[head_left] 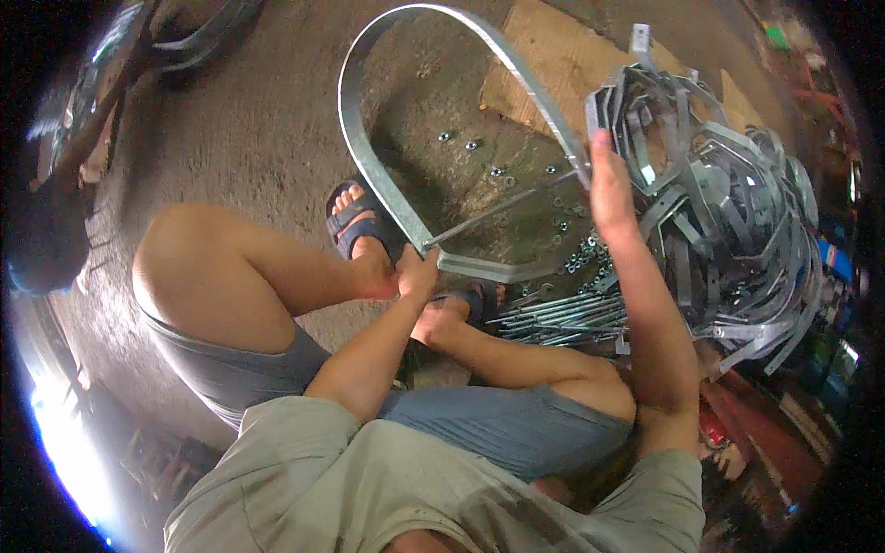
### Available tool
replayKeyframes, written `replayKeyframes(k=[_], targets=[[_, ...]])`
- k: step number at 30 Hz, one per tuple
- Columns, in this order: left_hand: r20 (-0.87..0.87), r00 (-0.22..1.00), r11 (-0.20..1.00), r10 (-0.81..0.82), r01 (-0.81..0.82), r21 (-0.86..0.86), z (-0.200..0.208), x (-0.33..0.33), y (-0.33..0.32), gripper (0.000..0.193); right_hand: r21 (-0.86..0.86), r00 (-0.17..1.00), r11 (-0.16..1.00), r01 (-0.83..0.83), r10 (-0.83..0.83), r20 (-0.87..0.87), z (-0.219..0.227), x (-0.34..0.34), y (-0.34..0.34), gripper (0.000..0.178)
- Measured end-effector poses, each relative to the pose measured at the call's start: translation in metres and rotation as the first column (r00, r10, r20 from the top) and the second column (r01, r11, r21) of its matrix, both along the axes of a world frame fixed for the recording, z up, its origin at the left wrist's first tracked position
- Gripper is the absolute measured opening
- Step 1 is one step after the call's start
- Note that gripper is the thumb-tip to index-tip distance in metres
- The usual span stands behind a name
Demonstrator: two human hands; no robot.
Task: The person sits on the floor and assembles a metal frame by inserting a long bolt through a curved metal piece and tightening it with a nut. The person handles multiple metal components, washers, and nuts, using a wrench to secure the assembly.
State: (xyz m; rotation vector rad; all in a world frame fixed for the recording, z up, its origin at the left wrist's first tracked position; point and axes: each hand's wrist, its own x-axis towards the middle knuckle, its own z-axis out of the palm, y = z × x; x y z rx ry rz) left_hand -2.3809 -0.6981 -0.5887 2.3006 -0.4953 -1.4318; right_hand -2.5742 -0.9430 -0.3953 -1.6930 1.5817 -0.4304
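A large loop clamp (347,103) of flat galvanised strip stands over the floor in front of me. A thin threaded rod (498,210) crosses it between its two sides. My left hand (418,274) is closed on the clamp's near left corner, by the rod's end. At the opposite side my right hand (608,189) lies against the strip near the rod's other end. Its visible fingers are stretched upward, and part of the hand is hidden edge-on. Below the clamp, loose nuts (583,254) lie beside a bundle of threaded rods (562,316).
A big heap of bent metal strips (714,212) rises at the right, close to my right forearm. Flat cardboard (544,64) lies on the floor beyond the clamp. My sandalled feet (355,221) are near the clamp. Reddish metal pieces (756,419) are at lower right.
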Motion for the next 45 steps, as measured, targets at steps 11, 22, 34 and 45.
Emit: replayKeyframes(k=[11, 22, 34, 45], targets=[[-0.476, 0.879, 0.616, -0.019, -0.365, -0.699, 0.158, 0.009, -0.114, 0.049, -0.094, 0.999, 0.995, 0.038, -0.035, 0.042, 0.069, 0.086, 0.068, 0.066], [-0.952, 0.262, 0.732, -0.158, -0.616, -0.291, 0.239, 0.053, -0.136, 0.038, -0.105, 0.899, 0.994, -0.029, 0.072, 0.432, 0.081, 0.106, 0.133, 0.05], [-0.791, 0.552, 0.723, -0.262, -0.431, -0.54, 0.206, 0.044, -0.156, 0.037, -0.303, 0.95, 0.937, 0.175, -0.079, 0.302, 0.071, 0.096, 0.147, 0.044], [-0.886, 0.422, 0.699, -0.195, -0.574, -0.427, 0.199, 0.038, -0.15, 0.05, -0.426, 0.957, 0.873, 0.236, -0.133, 0.258, 0.068, 0.109, 0.15, 0.042]])
